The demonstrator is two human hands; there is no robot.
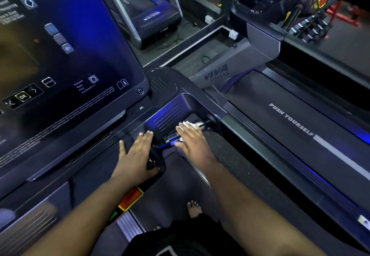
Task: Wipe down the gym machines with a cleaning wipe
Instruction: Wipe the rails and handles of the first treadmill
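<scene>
Nearest the head camera, dark clothing (180, 241) fills the bottom edge, with a bare foot (193, 208) on the treadmill's belt just beyond it. Both bare forearms reach forward from the lower corners.

The left hand (136, 155) lies flat on the treadmill console (96, 155), fingers straight and close together, thumb spread to the side, fingertips touching the base of the dark vented housing (168, 113). It holds nothing.

The right hand (192, 141) sits just beside it, the two hands apart with a short gap between them. It rests over the chrome handlebar (200, 124) with the fingers extended, pressing a white cleaning wipe (187, 124) against the bar; the wipe peeks out past the fingertips. How far the fingers curl under the bar is hidden.

A large touchscreen (60, 55) fills the upper left. To the right runs a neighbouring treadmill's belt (290, 119), printed "PUSH YOURSELF".
</scene>
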